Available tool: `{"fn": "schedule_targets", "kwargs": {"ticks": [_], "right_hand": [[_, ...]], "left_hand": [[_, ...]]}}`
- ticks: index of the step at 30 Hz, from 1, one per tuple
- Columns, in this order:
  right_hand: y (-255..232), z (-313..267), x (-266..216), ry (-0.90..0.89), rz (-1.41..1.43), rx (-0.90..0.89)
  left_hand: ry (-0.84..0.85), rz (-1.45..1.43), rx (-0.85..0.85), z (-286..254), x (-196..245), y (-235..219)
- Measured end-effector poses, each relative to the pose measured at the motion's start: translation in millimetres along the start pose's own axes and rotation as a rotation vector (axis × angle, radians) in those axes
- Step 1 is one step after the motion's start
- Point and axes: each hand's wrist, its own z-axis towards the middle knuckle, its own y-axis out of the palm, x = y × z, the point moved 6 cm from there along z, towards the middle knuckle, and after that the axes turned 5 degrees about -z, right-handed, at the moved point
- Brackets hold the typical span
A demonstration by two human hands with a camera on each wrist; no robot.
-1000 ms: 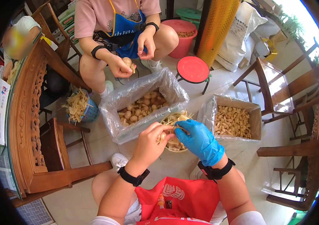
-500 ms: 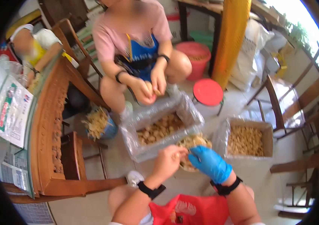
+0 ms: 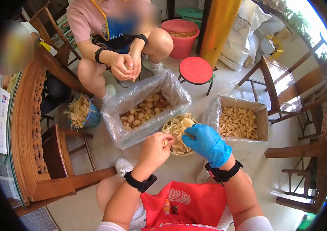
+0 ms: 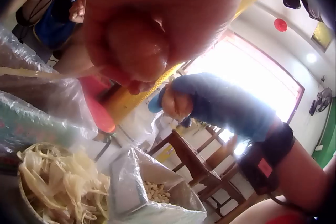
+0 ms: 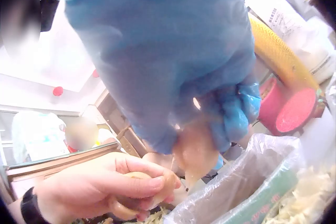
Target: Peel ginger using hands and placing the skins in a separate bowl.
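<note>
My bare left hand (image 3: 155, 152) curls round a pale, rounded piece (image 4: 137, 45), left of the bowl of pale peelings (image 3: 179, 147). On the bowl's right, my right hand (image 3: 208, 144) wears a blue glove; in the right wrist view its fingers pinch another pale piece (image 5: 195, 153) with a tapered end. A gap separates the two hands. Beyond them stands a plastic-lined box (image 3: 113, 129) of round brownish pieces, and to the right a second lined box (image 3: 262, 129) holds smaller pale pieces.
Across the first box sits a person in a blue apron (image 3: 113, 25), hands together. A red stool (image 3: 195, 70) stands behind the boxes, wooden chairs (image 3: 281, 84) at right, a carved table (image 3: 26, 146) and blue basket (image 3: 93, 116) at left.
My hands were meeting above the bowl and are now apart. The head view tilted up, then came back down. The person opposite has brought both hands together.
</note>
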Motion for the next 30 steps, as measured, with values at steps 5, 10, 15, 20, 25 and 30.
{"fn": "schedule_targets", "kwargs": {"ticks": [5,10,15,20,25,30], "right_hand": [[7.0,5.7,-10.6,0.034,0.136,-0.163],[1.2,6.7,-19.1,0.178,0.618,-0.018],[-9.9,11.2,3.8,0.332,0.801,0.244],[-9.4,18.5,17.7,0.338,1.167,0.339],[-3.2,23.9,16.4,0.269,1.163,0.430],[-8.4,20.7,11.5,0.297,1.135,0.421]], "left_hand": [[0.074,0.126,0.075,-2.0,5.8,-6.7],[0.022,0.176,0.135,-2.7,-6.7,-17.1],[0.188,0.089,0.168,5.3,-15.4,-14.6],[-0.336,-0.531,-0.063,26.7,-52.5,53.7],[-0.344,-0.986,-0.011,46.5,-16.3,134.3],[-0.278,-0.914,-0.401,53.9,40.0,179.2]]}}
